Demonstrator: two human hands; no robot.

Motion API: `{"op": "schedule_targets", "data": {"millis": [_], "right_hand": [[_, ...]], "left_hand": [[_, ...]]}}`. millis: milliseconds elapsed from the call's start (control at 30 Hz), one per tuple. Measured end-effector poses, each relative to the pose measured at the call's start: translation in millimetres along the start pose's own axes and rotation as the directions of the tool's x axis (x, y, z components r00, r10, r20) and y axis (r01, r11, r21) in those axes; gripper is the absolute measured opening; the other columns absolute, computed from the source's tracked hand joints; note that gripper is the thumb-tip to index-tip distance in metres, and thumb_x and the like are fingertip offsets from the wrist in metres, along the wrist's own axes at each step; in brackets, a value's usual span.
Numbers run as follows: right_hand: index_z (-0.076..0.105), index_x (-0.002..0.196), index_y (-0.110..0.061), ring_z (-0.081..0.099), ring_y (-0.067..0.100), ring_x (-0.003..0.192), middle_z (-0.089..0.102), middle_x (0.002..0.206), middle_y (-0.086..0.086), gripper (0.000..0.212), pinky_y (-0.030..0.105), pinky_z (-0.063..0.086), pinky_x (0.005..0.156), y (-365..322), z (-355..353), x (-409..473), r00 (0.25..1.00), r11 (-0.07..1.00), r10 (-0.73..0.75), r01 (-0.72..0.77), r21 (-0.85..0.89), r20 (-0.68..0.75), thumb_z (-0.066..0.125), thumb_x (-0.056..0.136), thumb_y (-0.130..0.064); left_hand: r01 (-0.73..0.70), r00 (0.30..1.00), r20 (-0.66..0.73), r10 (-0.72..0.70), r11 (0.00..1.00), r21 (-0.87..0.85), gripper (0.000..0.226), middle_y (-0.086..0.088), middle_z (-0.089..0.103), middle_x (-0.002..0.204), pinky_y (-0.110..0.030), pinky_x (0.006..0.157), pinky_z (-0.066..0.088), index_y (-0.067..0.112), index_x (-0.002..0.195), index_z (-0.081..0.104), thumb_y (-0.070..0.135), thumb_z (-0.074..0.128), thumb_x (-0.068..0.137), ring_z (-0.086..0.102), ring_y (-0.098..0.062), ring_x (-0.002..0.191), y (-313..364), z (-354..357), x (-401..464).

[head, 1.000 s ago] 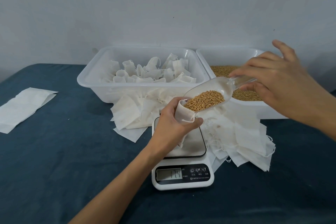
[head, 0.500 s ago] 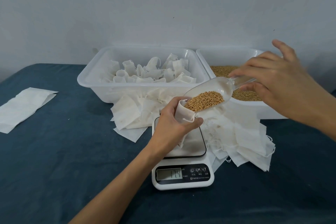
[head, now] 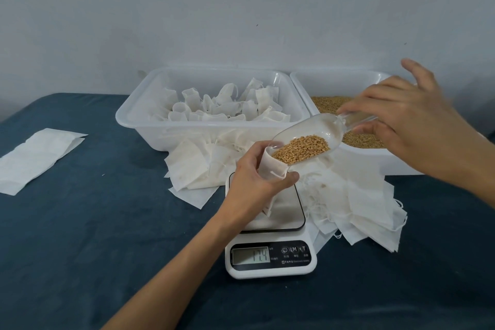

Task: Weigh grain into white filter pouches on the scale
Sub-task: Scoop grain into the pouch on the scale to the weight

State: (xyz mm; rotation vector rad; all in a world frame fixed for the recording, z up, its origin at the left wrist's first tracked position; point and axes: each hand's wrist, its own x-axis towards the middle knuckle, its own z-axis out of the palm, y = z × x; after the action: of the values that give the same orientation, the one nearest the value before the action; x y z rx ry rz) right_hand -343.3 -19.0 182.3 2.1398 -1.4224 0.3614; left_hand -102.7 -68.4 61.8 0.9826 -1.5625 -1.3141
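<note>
My left hand [head: 257,182] grips a white filter pouch [head: 269,167] upright over the platform of a white digital scale [head: 270,257], whose display reads 17.4. My right hand [head: 412,126] pinches the handle of a clear plastic scoop [head: 318,128]. The scoop tilts down with its lip at the pouch's open mouth, and golden grain [head: 301,153] lies heaped in its lower end. The pouch's lower part is hidden behind my left hand.
A white bin [head: 139,126] at the back holds several filled pouches. A second white bin [head: 396,163] to its right holds loose grain. Flat empty pouches [head: 369,209] lie piled around the scale. A folded white sheet [head: 34,158] rests on the blue cloth at left.
Both hands and the scoop hold almost the same pose. The scale reading has stayed about the same.
</note>
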Motion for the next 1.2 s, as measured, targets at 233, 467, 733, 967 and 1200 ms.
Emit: {"op": "schedule_targets", "data": {"millis": [233, 467, 733, 967, 1200], "right_hand": [[0.072, 0.114, -0.016, 0.063, 0.035, 0.099, 0.069, 0.099, 0.002, 0.040, 0.064, 0.019, 0.117, 1.6, 0.9, 0.2, 0.999, 1.000, 0.011, -0.011, -0.020, 0.030, 0.043, 0.096, -0.037], [0.072, 0.114, -0.016, 0.063, 0.035, 0.100, 0.069, 0.099, 0.003, 0.028, 0.064, 0.018, 0.118, 1.4, 1.0, -0.3, 1.000, 1.000, 0.011, -0.011, -0.002, 0.007, 0.052, 0.102, -0.031], [0.072, 0.114, -0.016, 0.063, 0.035, 0.101, 0.070, 0.100, 0.003, 0.024, 0.063, 0.017, 0.118, 0.4, -0.2, -0.6, 1.000, 1.000, 0.008, -0.008, 0.012, 0.006, 0.057, 0.097, -0.023], [0.072, 0.114, -0.016, 0.063, 0.035, 0.100, 0.069, 0.099, 0.002, 0.031, 0.063, 0.017, 0.118, 0.6, 0.6, -0.4, 1.000, 1.000, 0.019, -0.019, 0.002, 0.022, 0.053, 0.093, -0.027], [0.072, 0.114, -0.016, 0.063, 0.035, 0.100, 0.069, 0.099, 0.002, 0.027, 0.063, 0.017, 0.118, 0.6, 3.0, 2.1, 1.000, 1.000, 0.022, -0.022, 0.012, 0.015, 0.054, 0.095, -0.025]], "left_hand": [[-0.001, 1.000, -0.007, 0.001, 1.000, -0.002, 0.055, -0.003, 0.069, 0.129, -0.055, 0.104, 0.053, 0.035, 0.122, 0.065, 0.032, 0.085, 0.071, 0.065, -0.029, 0.114, 1.5, 0.0, -0.5], [0.004, 1.000, -0.003, -0.004, 1.000, 0.000, 0.055, -0.004, 0.070, 0.125, -0.054, 0.101, 0.055, 0.034, 0.122, 0.064, 0.032, 0.085, 0.071, 0.067, -0.029, 0.110, 1.3, 0.3, -0.3], [0.007, 1.000, -0.005, -0.007, 1.000, 0.005, 0.055, -0.006, 0.069, 0.127, -0.056, 0.103, 0.053, 0.038, 0.122, 0.065, 0.034, 0.085, 0.071, 0.066, -0.031, 0.114, 1.5, 0.5, -0.2], [0.009, 1.000, -0.008, -0.009, 1.000, 0.006, 0.055, -0.002, 0.068, 0.130, -0.055, 0.105, 0.052, 0.040, 0.121, 0.065, 0.034, 0.086, 0.070, 0.065, -0.027, 0.117, 1.0, -0.1, -0.2], [0.005, 1.000, -0.007, -0.005, 1.000, -0.005, 0.056, -0.003, 0.069, 0.129, -0.054, 0.104, 0.054, 0.037, 0.122, 0.064, 0.034, 0.086, 0.071, 0.068, -0.027, 0.114, 0.9, 0.0, 0.2]]}}
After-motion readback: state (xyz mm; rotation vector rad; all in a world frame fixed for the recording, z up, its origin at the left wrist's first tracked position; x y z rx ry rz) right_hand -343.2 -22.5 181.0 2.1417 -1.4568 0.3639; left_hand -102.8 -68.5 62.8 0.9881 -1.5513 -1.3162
